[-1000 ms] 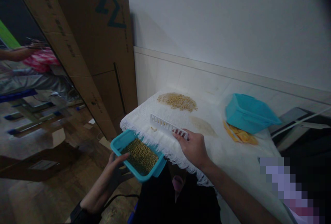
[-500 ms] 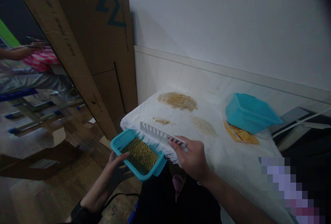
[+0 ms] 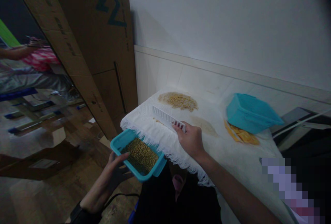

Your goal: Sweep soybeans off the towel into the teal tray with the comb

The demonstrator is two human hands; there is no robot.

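- Teal tub [image 3: 141,176], at the fringe of the cloth [image 3: 232,158]: probably heavy with beans [image 3: 142,155]; my left hand [image 3: 115,167] grips it, thumb over rim, fingers outside.
- Slatted white strip [image 3: 165,116], over the cloth: likely light, stiff; my right hand [image 3: 191,141] clasps its near end.

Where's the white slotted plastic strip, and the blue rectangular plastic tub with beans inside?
White slotted plastic strip [image 3: 166,117], head view: middle of its slotted side.
Blue rectangular plastic tub [image 3: 142,177], head view: its rim's near corner.
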